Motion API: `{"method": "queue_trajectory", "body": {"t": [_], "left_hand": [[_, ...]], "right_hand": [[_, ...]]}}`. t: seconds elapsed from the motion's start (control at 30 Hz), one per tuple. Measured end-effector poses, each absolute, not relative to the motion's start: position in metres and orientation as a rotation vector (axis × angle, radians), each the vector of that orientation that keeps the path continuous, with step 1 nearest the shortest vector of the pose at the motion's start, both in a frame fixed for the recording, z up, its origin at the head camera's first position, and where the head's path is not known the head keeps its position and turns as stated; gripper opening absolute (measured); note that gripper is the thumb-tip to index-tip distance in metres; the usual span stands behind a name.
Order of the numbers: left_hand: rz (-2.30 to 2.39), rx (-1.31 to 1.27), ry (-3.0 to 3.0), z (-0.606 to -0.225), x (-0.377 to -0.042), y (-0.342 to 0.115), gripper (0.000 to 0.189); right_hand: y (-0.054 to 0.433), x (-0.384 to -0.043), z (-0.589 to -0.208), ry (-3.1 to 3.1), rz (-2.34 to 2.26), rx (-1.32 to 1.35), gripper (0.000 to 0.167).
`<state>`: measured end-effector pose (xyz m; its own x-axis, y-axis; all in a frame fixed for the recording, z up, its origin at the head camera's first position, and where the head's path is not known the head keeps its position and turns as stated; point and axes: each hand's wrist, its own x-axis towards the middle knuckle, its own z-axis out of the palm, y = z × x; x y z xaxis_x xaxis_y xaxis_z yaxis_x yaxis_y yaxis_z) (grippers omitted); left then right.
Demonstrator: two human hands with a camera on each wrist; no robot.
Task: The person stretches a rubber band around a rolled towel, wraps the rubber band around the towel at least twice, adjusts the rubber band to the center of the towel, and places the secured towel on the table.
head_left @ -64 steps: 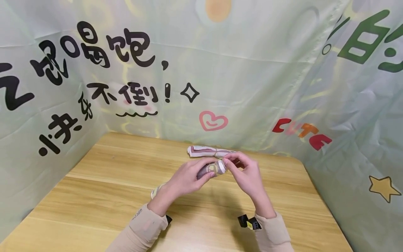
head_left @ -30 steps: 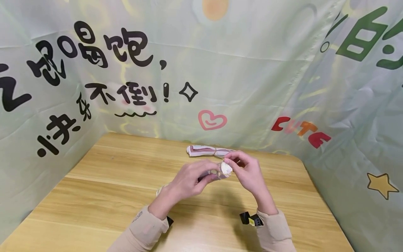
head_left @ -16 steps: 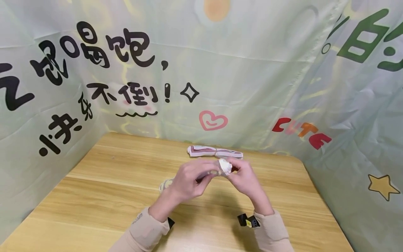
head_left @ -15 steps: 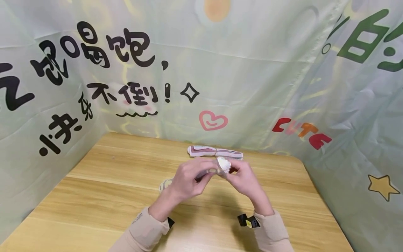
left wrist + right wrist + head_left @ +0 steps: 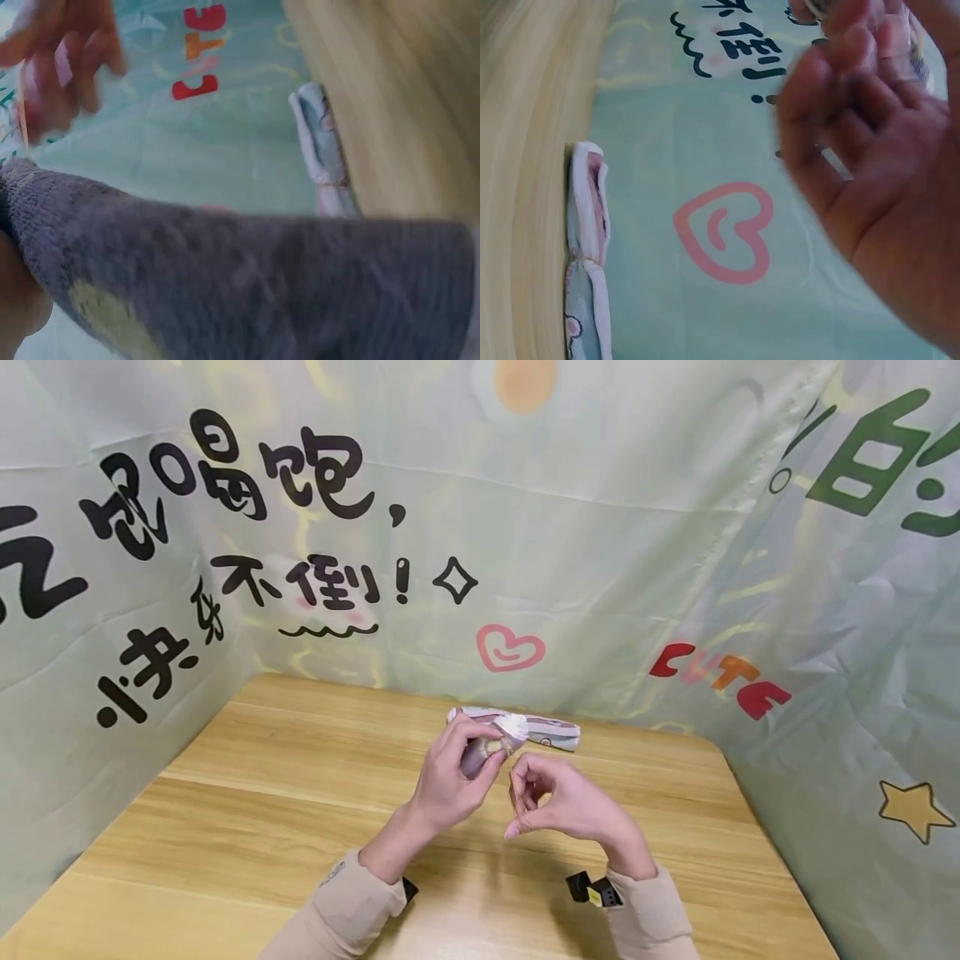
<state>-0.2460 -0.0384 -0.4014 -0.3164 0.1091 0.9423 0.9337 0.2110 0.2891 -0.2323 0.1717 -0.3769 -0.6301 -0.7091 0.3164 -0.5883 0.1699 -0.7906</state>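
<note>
My left hand [image 5: 442, 781] grips a rolled grey-purple towel [image 5: 474, 760] with yellowish patches, its white layered end [image 5: 513, 727] facing up and away. In the left wrist view the towel's knit side [image 5: 247, 277] fills the lower part. Beside the roll, slightly nearer me, my right hand [image 5: 562, 802] has its fingers bent and its thumb pointing left. A thin tan rubber band [image 5: 22, 112] runs from the right hand's fingers to the roll in the left wrist view. The right hand is blurred in the right wrist view.
A second rolled towel [image 5: 555, 735], white, pink and grey-blue, lies at the back of the wooden table [image 5: 300, 827]. A band [image 5: 589, 259] is tied round its middle. Printed cloth walls [image 5: 600, 568] stand close behind the table and at both sides.
My right hand has come off the roll's end and moved down toward me, drawing the rubber band. The left hand has tipped the roll up and away, so its white end sits higher.
</note>
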Motion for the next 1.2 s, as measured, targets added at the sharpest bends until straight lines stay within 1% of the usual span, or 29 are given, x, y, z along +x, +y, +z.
{"method": "queue_trajectory", "body": {"t": [0.1, 0.23, 0.27, 0.4, 0.47, 0.53, 0.63, 0.77, 0.87, 0.93, 1.03, 1.2], "left_hand": [[-1.252, -0.938, -1.648, -0.405, -0.247, -0.037, 0.03], [-1.315, -0.865, -1.679, -0.408, -0.247, -0.037, 0.027], [-1.33, -0.847, -1.693, -0.408, -0.247, -0.037, 0.026], [-1.418, -0.76, -1.75, -0.409, -0.248, -0.04, 0.021], [-1.455, -0.707, -1.766, -0.409, -0.249, -0.041, 0.021], [-1.502, -0.656, -1.769, -0.408, -0.251, -0.042, 0.02], [-1.569, -0.601, -1.762, -0.407, -0.252, -0.043, 0.02], [-1.585, -0.581, -1.755, -0.406, -0.249, -0.042, 0.02], [-1.511, -0.594, -1.727, -0.405, -0.247, -0.042, 0.02], [-1.447, -0.595, -1.687, -0.404, -0.247, -0.043, 0.019], [-1.363, -0.574, -1.618, -0.403, -0.25, -0.048, 0.019], [-1.334, -0.536, -1.569, -0.404, -0.259, -0.058, 0.018]], "right_hand": [[0.169, -0.234, -0.379, 2.294, -1.567, -1.513, 0.029], [0.165, -0.237, -0.378, 2.165, -1.721, -1.788, 0.01], [0.164, -0.238, -0.378, 2.133, -1.735, -1.847, 0.01], [0.152, -0.238, -0.377, 2.12, -1.663, -2.153, 0.033], [0.144, -0.236, -0.376, 2.201, -1.614, -2.286, 0.041], [0.136, -0.234, -0.376, 2.304, -1.624, -2.365, 0.047], [0.129, -0.23, -0.377, 2.478, -1.76, -2.289, 0.063], [0.129, -0.227, -0.382, 2.617, -1.938, -1.958, 0.089], [0.13, -0.226, -0.387, 2.698, -1.899, -1.69, 0.107], [0.131, -0.226, -0.388, 2.772, -1.783, -1.563, 0.116], [0.131, -0.224, -0.389, 2.857, -1.56, -1.469, 0.12], [0.134, -0.224, -0.389, 2.806, -1.363, -1.475, 0.11]]}}
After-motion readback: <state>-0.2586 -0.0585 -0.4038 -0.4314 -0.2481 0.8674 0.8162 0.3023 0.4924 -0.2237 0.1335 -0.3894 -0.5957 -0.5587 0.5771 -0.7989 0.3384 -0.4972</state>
